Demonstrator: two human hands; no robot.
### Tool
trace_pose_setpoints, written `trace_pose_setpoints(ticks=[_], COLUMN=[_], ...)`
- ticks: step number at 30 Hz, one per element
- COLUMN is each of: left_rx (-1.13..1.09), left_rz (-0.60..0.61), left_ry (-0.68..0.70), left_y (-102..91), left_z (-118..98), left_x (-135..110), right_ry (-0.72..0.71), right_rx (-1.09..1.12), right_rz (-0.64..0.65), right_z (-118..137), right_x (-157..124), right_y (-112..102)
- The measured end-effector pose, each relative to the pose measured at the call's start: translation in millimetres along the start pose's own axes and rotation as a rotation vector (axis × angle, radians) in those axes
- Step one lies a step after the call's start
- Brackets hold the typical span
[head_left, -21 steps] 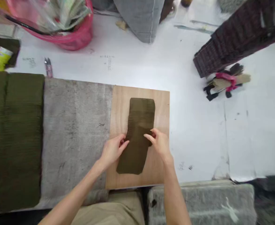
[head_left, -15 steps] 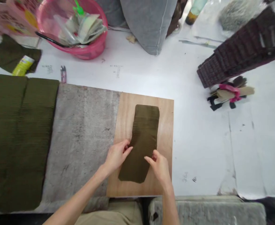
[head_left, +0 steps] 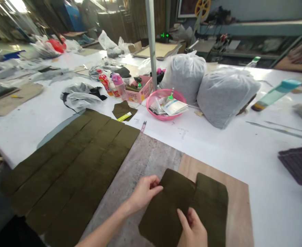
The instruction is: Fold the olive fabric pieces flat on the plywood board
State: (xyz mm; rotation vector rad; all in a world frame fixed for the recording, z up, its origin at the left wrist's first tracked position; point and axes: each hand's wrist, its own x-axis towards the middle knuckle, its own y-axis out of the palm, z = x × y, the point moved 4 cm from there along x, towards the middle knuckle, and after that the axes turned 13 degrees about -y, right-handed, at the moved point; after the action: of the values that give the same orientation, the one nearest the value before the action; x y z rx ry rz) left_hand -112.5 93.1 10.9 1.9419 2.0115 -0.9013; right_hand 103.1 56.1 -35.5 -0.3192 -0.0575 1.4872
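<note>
An olive-green fabric piece (head_left: 170,202) is held between my two hands, off to the left of the other pieces on the board. My left hand (head_left: 146,192) pinches its left edge between thumb and fingers. At its lower right edge, my right hand (head_left: 192,226) grips it the same way. Beside it, another olive fabric piece (head_left: 212,209) of similar shape lies on the wooden board (head_left: 239,209). To the left, several olive fabric pieces (head_left: 81,168) are laid out in overlapping rows along the grey mat (head_left: 151,154).
Behind the work stand a pink basin (head_left: 166,118) with small items, pink thread snips (head_left: 143,127), a yellow tube (head_left: 124,117) and filled white bags (head_left: 225,96). A metal post (head_left: 152,44) rises behind the basin. Dark ribbed fabric (head_left: 297,164) lies at the right.
My view has tipped up and swung left. Both hands have lifted a fabric piece from the board and shifted it left, showing another piece beneath.
</note>
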Motion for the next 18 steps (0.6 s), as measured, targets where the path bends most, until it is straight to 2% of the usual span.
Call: trace_pose_setpoints(ticks=[2, 4, 7, 9, 13, 18], left_rx=[0.0, 0.015, 0.108, 0.174, 0.258, 0.293], left_rz=[-0.04, -0.084, -0.198, -0.26, -0.317, -0.341], left_ry=[0.028, 0.05, 0.087, 0.085, 0.035, 0.003], left_y=[-38.8, -75.4, -122.3, -144.2, -166.3, -175.9], left_z=[-2, -1, 0, 1, 5, 5], left_x=[17, 35, 61, 78, 109, 131], right_ry=[-0.006, -0.032, -0.089, -0.125, -0.158, -0.165], right_rx=[0.04, 0.09, 0.134, 0.126, 0.033, -0.122], right_rz=[0.112, 0.168, 0.203, 0.194, 0.163, 0.152], right_z=[25, 41, 49, 49, 49, 56], right_x=[22, 42, 67, 81, 105, 122], right_y=[41, 81, 133, 158, 183, 194])
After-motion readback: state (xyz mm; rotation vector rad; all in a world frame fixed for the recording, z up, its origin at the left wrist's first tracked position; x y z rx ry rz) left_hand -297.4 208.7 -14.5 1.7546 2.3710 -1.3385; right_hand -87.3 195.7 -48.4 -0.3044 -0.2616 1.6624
